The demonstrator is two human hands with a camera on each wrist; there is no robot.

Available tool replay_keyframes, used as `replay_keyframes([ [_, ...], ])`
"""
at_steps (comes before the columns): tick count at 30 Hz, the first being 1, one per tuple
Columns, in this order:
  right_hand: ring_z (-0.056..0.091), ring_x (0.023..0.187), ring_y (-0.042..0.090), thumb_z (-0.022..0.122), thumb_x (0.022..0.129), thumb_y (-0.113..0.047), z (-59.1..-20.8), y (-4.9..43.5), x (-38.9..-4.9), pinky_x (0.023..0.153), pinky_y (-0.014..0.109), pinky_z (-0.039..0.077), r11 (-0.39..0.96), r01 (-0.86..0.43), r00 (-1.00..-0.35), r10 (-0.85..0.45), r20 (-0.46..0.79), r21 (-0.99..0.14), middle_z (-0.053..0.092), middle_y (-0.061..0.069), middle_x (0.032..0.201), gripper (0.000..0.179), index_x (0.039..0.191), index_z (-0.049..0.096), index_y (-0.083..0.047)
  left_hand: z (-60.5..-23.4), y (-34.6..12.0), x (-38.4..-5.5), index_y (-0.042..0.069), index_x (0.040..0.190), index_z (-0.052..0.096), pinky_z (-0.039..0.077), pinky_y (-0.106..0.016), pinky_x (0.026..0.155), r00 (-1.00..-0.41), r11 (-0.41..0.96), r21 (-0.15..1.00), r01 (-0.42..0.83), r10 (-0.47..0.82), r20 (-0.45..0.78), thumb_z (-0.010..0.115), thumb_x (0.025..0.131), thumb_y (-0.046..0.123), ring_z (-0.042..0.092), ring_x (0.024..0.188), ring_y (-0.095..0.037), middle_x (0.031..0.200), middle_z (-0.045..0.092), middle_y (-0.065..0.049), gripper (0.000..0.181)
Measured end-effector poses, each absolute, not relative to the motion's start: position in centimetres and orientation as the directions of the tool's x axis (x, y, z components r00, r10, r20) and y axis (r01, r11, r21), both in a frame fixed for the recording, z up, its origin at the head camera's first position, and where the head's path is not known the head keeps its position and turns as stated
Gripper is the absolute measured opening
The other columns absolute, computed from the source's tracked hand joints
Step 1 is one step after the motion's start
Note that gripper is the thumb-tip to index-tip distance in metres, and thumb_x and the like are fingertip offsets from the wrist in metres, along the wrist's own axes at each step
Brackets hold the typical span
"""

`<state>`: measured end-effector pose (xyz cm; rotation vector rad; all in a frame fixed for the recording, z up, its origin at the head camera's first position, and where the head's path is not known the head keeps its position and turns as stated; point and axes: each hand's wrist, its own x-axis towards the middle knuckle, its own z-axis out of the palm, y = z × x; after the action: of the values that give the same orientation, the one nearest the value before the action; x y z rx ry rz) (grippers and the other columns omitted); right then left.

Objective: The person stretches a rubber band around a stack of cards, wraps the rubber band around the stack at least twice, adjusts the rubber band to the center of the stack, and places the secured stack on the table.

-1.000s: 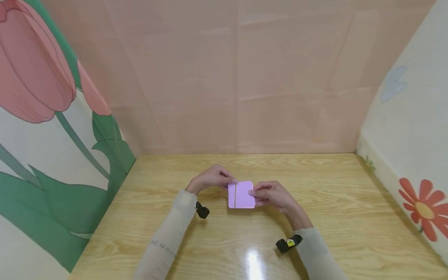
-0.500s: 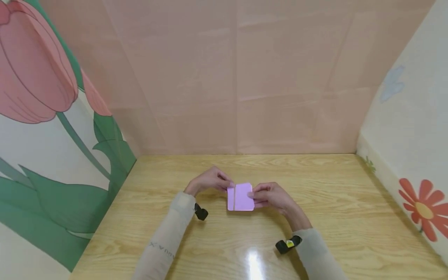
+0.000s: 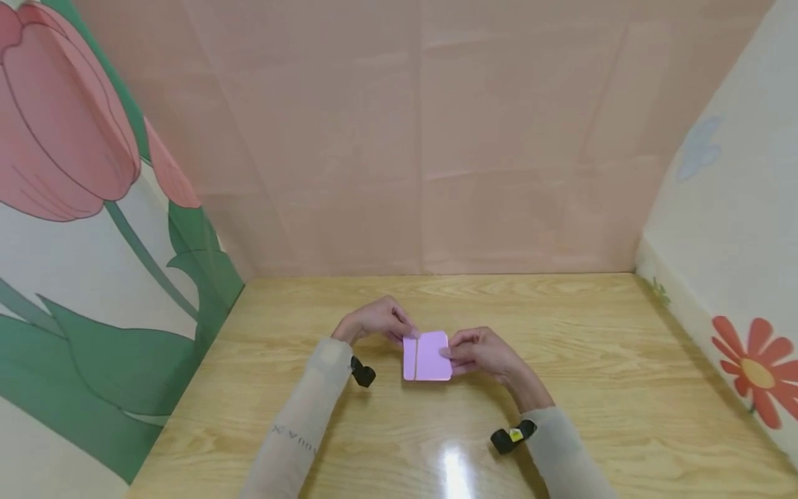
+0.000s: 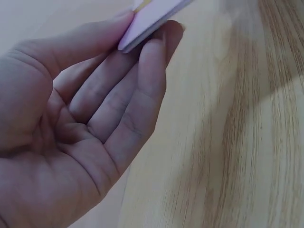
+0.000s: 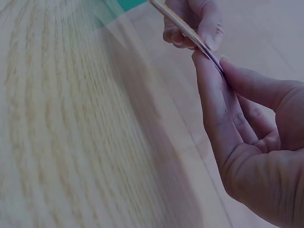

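Note:
A small lilac square card [image 3: 430,357] with rounded corners is held just above the wooden table [image 3: 561,333] at its middle. A thin tan line runs down the card near its left edge. My left hand [image 3: 406,334] pinches the left edge between thumb and fingers. My right hand [image 3: 450,353] pinches the right edge. The left wrist view shows the card [image 4: 152,19] edge-on between the thumb and fingertips of the left hand [image 4: 142,35]. From the right wrist, the thin card [image 5: 190,33] runs between my right hand [image 5: 216,64] and the left hand [image 5: 197,19] beyond.
Fabric walls close the table in on three sides: a tulip print [image 3: 93,208] on the left, plain pink [image 3: 424,138] at the back, a flower print [image 3: 748,367] on the right. Black wrist cameras [image 3: 361,374] [image 3: 512,438] sit on both sleeves.
Both hands and the card have drifted slightly toward me and a little left. The grip on both edges is the same.

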<state>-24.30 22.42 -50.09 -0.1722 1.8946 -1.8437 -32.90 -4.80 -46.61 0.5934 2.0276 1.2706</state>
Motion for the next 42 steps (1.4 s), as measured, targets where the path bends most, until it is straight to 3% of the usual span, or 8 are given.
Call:
replay_keyframes([
  [4, 0.078, 0.082, 0.022, 0.076, 0.096, -0.009, -50.1, 22.4, -24.3, 0.076, 0.038, 0.068, 0.095, 0.231, -0.865, -0.435, -0.249, -0.968, 0.079, 0.008, 0.092, 0.008, 0.096, 0.074, -0.001, -46.4, -4.5, -32.9, -0.001, 0.102, 0.082, 0.063, -0.056, 0.092, -0.655, 0.434, 0.9, 0.041, 0.692, -0.303, 0.079, 0.094, 0.01, 0.077, 0.08, -0.015, 0.098, 0.082, -0.012, 0.015],
  [7, 0.078, 0.082, 0.022, 0.076, 0.096, -0.009, -50.2, 22.2, -24.2, 0.076, 0.038, 0.068, 0.105, 0.226, -0.851, -0.462, -0.248, -0.969, 0.08, 0.008, 0.091, 0.011, 0.099, 0.074, 0.001, -46.1, -4.2, -32.8, 0.001, 0.101, 0.083, 0.067, -0.043, 0.082, -0.63, 0.45, 0.891, 0.067, 0.711, -0.312, 0.081, 0.092, 0.014, 0.075, 0.078, -0.013, 0.095, 0.082, -0.008, 0.015],
  [11, 0.078, 0.081, 0.021, 0.077, 0.096, -0.009, -50.2, 21.9, -24.2, 0.076, 0.038, 0.068, 0.103, 0.226, -0.84, -0.483, -0.247, -0.969, 0.08, 0.008, 0.09, 0.015, 0.101, 0.074, 0.004, -45.8, -3.6, -32.9, 0.003, 0.099, 0.083, 0.061, -0.026, 0.067, -0.61, 0.46, 0.882, 0.101, 0.729, -0.311, 0.082, 0.091, 0.016, 0.071, 0.072, -0.01, 0.089, 0.082, -0.004, 0.015],
  [14, 0.078, 0.08, 0.021, 0.076, 0.095, -0.008, -50.1, 21.9, -24.2, 0.075, 0.038, 0.068, 0.094, 0.234, -0.844, -0.474, -0.25, -0.968, 0.079, 0.008, 0.089, 0.013, 0.099, 0.074, 0.004, -45.7, -3.4, -32.9, 0.003, 0.099, 0.083, 0.06, -0.025, 0.065, -0.61, 0.463, 0.88, 0.104, 0.729, -0.311, 0.082, 0.092, 0.015, 0.071, 0.07, -0.01, 0.087, 0.082, -0.004, 0.014],
  [22, 0.079, 0.085, 0.022, 0.074, 0.097, -0.007, -49.8, 22.0, -24.5, 0.077, 0.037, 0.068, 0.068, 0.246, -0.846, -0.471, -0.249, -0.967, 0.079, 0.006, 0.092, 0.005, 0.097, 0.076, -0.002, -46.1, -3.9, -33.0, 0.003, 0.105, 0.082, 0.065, -0.03, 0.073, -0.632, 0.433, 0.896, 0.095, 0.722, -0.281, 0.08, 0.094, 0.016, 0.074, 0.076, -0.012, 0.096, 0.082, -0.007, 0.017],
  [29, 0.078, 0.085, 0.021, 0.074, 0.096, -0.006, -49.6, 22.3, -24.7, 0.077, 0.037, 0.068, 0.062, 0.258, -0.861, -0.438, -0.259, -0.964, 0.079, 0.005, 0.092, 0.004, 0.096, 0.078, -0.006, -46.4, -5.3, -33.0, 0.003, 0.113, 0.08, 0.065, -0.049, 0.093, -0.642, 0.391, 0.916, 0.087, 0.725, -0.249, 0.073, 0.1, 0.02, 0.078, 0.091, -0.017, 0.109, 0.081, -0.011, 0.023],
  [36, 0.079, 0.086, 0.023, 0.073, 0.097, -0.005, -49.8, 22.4, -24.4, 0.078, 0.038, 0.068, 0.064, 0.254, -0.856, -0.449, -0.255, -0.965, 0.08, 0.007, 0.094, 0.004, 0.096, 0.077, -0.005, -46.7, -5.7, -32.8, -0.001, 0.106, 0.081, 0.064, -0.054, 0.089, -0.641, 0.404, 0.913, 0.061, 0.717, -0.275, 0.077, 0.096, 0.013, 0.076, 0.077, -0.016, 0.098, 0.082, -0.012, 0.018],
  [42, 0.079, 0.082, 0.022, 0.073, 0.097, -0.005, -50.1, 22.3, -24.3, 0.077, 0.038, 0.068, 0.049, 0.256, -0.854, -0.456, -0.25, -0.965, 0.08, 0.007, 0.091, 0.007, 0.092, 0.076, -0.007, -46.8, -4.9, -32.6, -0.002, 0.105, 0.081, 0.064, -0.054, 0.09, -0.667, 0.387, 0.92, 0.061, 0.702, -0.251, 0.079, 0.095, 0.013, 0.077, 0.082, -0.017, 0.1, 0.082, -0.013, 0.019],
])
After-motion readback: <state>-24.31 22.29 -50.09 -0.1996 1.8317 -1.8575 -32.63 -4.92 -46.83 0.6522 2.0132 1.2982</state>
